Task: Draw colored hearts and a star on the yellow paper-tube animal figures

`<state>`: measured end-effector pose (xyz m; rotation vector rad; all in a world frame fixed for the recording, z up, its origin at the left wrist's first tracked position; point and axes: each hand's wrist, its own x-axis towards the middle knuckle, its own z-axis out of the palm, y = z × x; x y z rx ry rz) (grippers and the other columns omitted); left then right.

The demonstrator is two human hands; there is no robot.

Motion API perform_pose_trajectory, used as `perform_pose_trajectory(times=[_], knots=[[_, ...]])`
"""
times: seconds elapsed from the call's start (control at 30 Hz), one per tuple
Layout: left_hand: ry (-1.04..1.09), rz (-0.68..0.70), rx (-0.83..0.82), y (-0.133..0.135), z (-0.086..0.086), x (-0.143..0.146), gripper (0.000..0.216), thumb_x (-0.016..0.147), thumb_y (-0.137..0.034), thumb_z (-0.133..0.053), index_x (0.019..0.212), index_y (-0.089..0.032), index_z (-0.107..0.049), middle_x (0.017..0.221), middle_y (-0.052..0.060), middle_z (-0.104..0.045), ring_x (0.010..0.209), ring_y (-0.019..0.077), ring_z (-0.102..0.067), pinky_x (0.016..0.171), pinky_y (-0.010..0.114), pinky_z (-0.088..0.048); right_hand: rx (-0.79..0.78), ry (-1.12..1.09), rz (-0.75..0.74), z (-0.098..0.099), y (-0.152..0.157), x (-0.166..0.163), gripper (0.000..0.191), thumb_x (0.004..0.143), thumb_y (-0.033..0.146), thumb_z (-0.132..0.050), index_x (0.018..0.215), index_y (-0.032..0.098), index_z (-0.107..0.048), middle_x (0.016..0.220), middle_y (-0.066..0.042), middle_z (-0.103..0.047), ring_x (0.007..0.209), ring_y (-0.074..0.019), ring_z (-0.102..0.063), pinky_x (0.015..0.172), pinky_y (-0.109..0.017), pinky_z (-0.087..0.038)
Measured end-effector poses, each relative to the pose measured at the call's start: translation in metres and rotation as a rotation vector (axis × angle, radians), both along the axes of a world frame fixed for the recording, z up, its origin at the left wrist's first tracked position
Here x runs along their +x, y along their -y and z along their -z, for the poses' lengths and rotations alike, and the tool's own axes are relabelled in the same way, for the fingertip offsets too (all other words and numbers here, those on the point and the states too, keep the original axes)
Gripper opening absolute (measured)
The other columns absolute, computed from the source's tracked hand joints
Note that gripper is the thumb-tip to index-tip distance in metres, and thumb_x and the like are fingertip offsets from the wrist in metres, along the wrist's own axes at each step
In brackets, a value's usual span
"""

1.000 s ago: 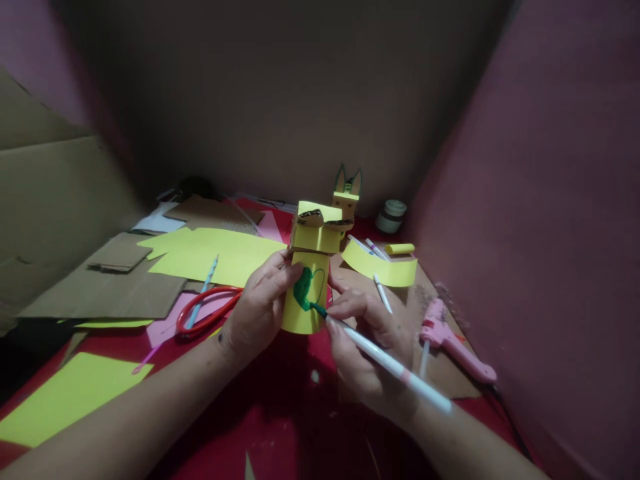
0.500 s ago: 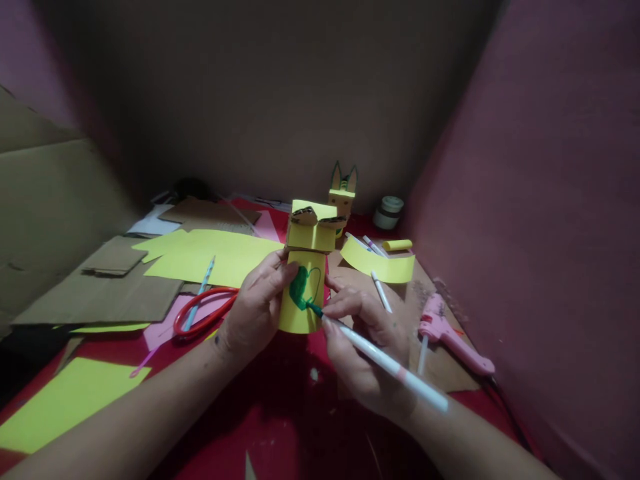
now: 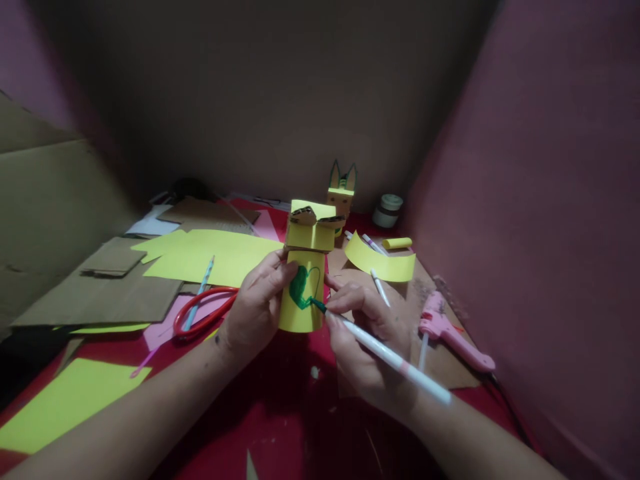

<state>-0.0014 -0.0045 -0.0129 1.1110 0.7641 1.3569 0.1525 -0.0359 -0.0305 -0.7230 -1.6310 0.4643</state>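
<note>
My left hand [image 3: 260, 300] is closed round the left side of a yellow paper figure [image 3: 300, 321], a rounded tube with a box-like head and cardboard pieces on top. On the tube's front is a heart outline, its left part filled in green. A white marker with a green tip [image 3: 385, 355] is pinched in my right hand [image 3: 367, 333], its tip touching the heart's lower right edge. Behind the figure stands a second paper figure [image 3: 341, 193] with tall pointed ears, partly hidden.
A pink glue gun [image 3: 440, 327] lies on cardboard at the right, near a curved yellow strip [image 3: 383, 261] and loose markers [image 3: 380, 288]. Left are red-handled scissors [image 3: 180, 323], a blue pencil [image 3: 204, 287], yellow paper [image 3: 215, 257] and cardboard [image 3: 100, 293]. A lidded jar [image 3: 387, 211] stands behind.
The marker tip has moved slightly right and up along the heart's lower edge, and my right hand has shifted with it. My left hand still holds the figure in place.
</note>
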Motion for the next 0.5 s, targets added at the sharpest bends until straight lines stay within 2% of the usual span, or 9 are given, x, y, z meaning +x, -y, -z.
perform_pose_trajectory(times=[0.1,0.2,0.33,0.4,0.5], knots=[[0.000,-0.003,-0.010,0.0006,-0.0022,0.0007,0.029,0.091,-0.042,-0.066,0.098,-0.015,-0.071,0.091,0.009,-0.078,0.083,0.0240,-0.072,0.077,0.033,-0.057,0.007,-0.030,-0.001,-0.0017,0.0001,0.0011,0.018,0.086,0.009,-0.060,0.092,0.026,-0.060,0.086,-0.001,-0.066,0.101,-0.0214,-0.072,0.097,-0.043,-0.059],[-0.009,-0.023,0.009,0.0005,-0.0035,0.0008,0.027,0.091,-0.040,-0.065,0.101,-0.015,-0.070,0.090,0.008,-0.077,0.081,0.0226,-0.071,0.077,0.032,-0.056,-0.005,-0.018,-0.003,-0.0025,0.0014,0.0017,0.018,0.086,0.010,-0.060,0.093,0.026,-0.060,0.087,-0.002,-0.066,0.101,-0.0221,-0.072,0.095,-0.044,-0.060],[0.016,-0.021,0.014,0.0005,-0.0029,0.0008,0.025,0.091,-0.039,-0.066,0.101,-0.017,-0.070,0.084,0.005,-0.076,0.074,0.0199,-0.068,0.069,0.029,-0.055,-0.004,0.003,-0.010,-0.0019,0.0035,-0.0002,0.016,0.086,0.011,-0.060,0.092,0.025,-0.059,0.084,-0.001,-0.064,0.085,-0.0181,-0.070,0.082,-0.038,-0.061],[0.068,0.010,-0.020,0.0007,-0.0020,0.0012,0.025,0.090,-0.039,-0.068,0.102,-0.017,-0.069,0.088,0.005,-0.077,0.070,0.0188,-0.067,0.064,0.029,-0.053,0.031,0.004,-0.017,-0.0010,0.0037,-0.0019,0.017,0.086,0.009,-0.060,0.092,0.025,-0.058,0.080,0.001,-0.063,0.075,-0.0153,-0.067,0.078,-0.036,-0.060],[0.104,0.013,-0.046,0.0002,-0.0001,0.0015,0.026,0.089,-0.038,-0.070,0.104,-0.017,-0.069,0.097,0.006,-0.077,0.067,0.0168,-0.066,0.061,0.028,-0.052,0.059,0.000,-0.034,0.0000,0.0036,-0.0034,0.019,0.085,0.008,-0.060,0.092,0.026,-0.057,0.078,0.002,-0.061,0.071,-0.0142,-0.064,0.075,-0.035,-0.058]])
